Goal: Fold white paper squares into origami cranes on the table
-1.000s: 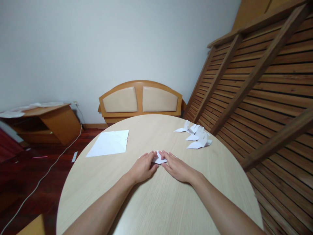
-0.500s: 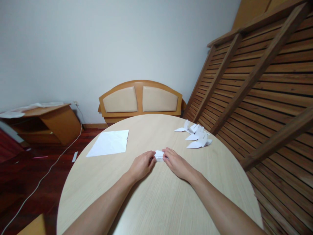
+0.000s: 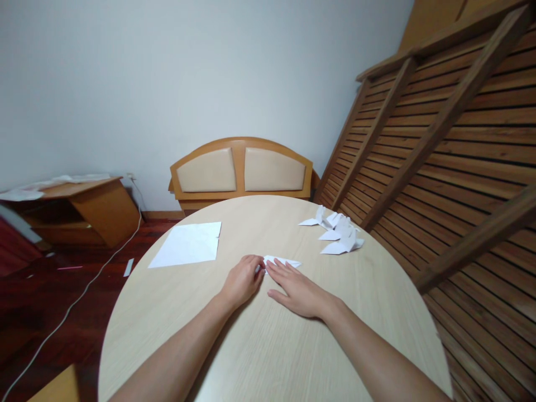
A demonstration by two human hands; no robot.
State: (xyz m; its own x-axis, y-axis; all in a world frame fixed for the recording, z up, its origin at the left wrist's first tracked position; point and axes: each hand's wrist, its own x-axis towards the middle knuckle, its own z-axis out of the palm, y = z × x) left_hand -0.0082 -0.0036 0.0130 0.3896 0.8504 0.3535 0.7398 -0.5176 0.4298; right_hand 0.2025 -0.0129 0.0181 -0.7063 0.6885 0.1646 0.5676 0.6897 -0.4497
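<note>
A small piece of folded white paper (image 3: 288, 261) lies on the round table in front of me, its pointed end showing to the right. My left hand (image 3: 244, 279) pinches the paper's left end, with the fingers curled and the thumb against it. Flat across its middle rests my right hand (image 3: 295, 287), fingers stretched out and the thumb apart on the tabletop. The right hand's fingers hide much of the paper's near side.
White sheets of paper (image 3: 186, 245) lie at the table's left. Several folded white paper birds (image 3: 341, 237) cluster at the back right. A slatted wooden frame (image 3: 464, 134) leans along the right side, close to the round table (image 3: 268, 346). Behind stands a padded headboard (image 3: 240, 167).
My right hand has let go of the paper's right end and now lies flat over its middle, fingers extended. The paper's right point has come into sight. The left hand has barely moved.
</note>
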